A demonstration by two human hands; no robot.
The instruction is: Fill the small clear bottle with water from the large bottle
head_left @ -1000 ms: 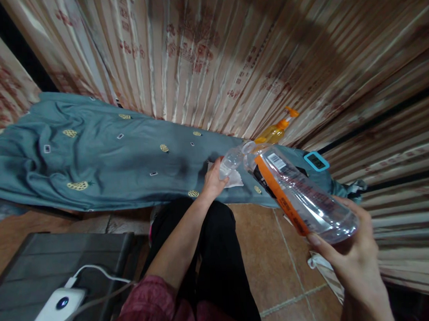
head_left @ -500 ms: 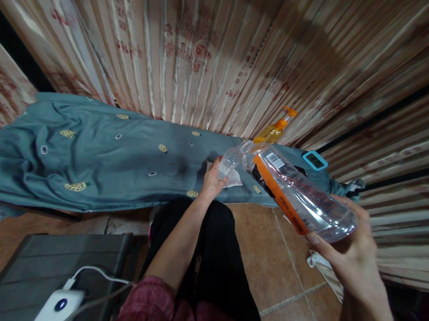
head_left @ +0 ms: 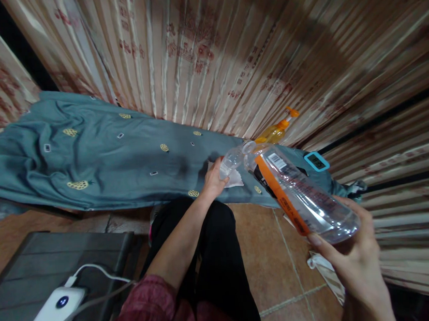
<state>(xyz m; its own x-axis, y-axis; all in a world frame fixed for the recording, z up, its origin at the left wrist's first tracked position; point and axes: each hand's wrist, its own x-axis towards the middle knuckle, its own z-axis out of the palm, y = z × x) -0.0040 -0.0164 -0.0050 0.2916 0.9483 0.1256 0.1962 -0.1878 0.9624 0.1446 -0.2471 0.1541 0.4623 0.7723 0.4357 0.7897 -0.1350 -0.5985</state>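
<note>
Power bank point(head_left: 51, 313), smooth, white and blocky, lies at 7 o'clock on a ridged grey top point(head_left: 78, 246), a thin white cable curling from its end. At 6 o'clock are matte black trouser legs point(head_left: 220, 247), with brown floor tiles point(head_left: 267, 249) in pale grout at 5. At 4 o'clock the right hand point(head_left: 362, 258) has its fingers and thumb around the base end of a large clear bottle point(head_left: 311, 193), glossy, rounded and tapering, with an orange-and-black label and a barcode. Tipped, it slopes to its neck just right of centre, where that mouth meets the mouth of a small clear bottle point(head_left: 231, 162); whether they touch or only overlap, and whether liquid is passing, I cannot tell. The left hand point(head_left: 214, 180), near the centre, grasps the small bottle's lower end, which leans toward the large one. The step in hand looks like holding the two mouths together; that pose calls for a firm small bottle and only slight changes of tilt. A thin, crinkled white tissue point(head_left: 233, 179) lies beneath the small bottle, on the soft teal cloth point(head_left: 127, 156) printed with pineapples over the table, rumpled toward 9 o'clock. Past the bottles, an orange-topped pump bottle point(head_left: 273, 133) of yellow see-through plastic is at 1 o'clock, a blue-framed digital display point(head_left: 316, 161) at 3. Farthest, a pleated, satiny beige curtain point(head_left: 200, 50) with reddish prints spans 10 to 3 o'clock.
</note>
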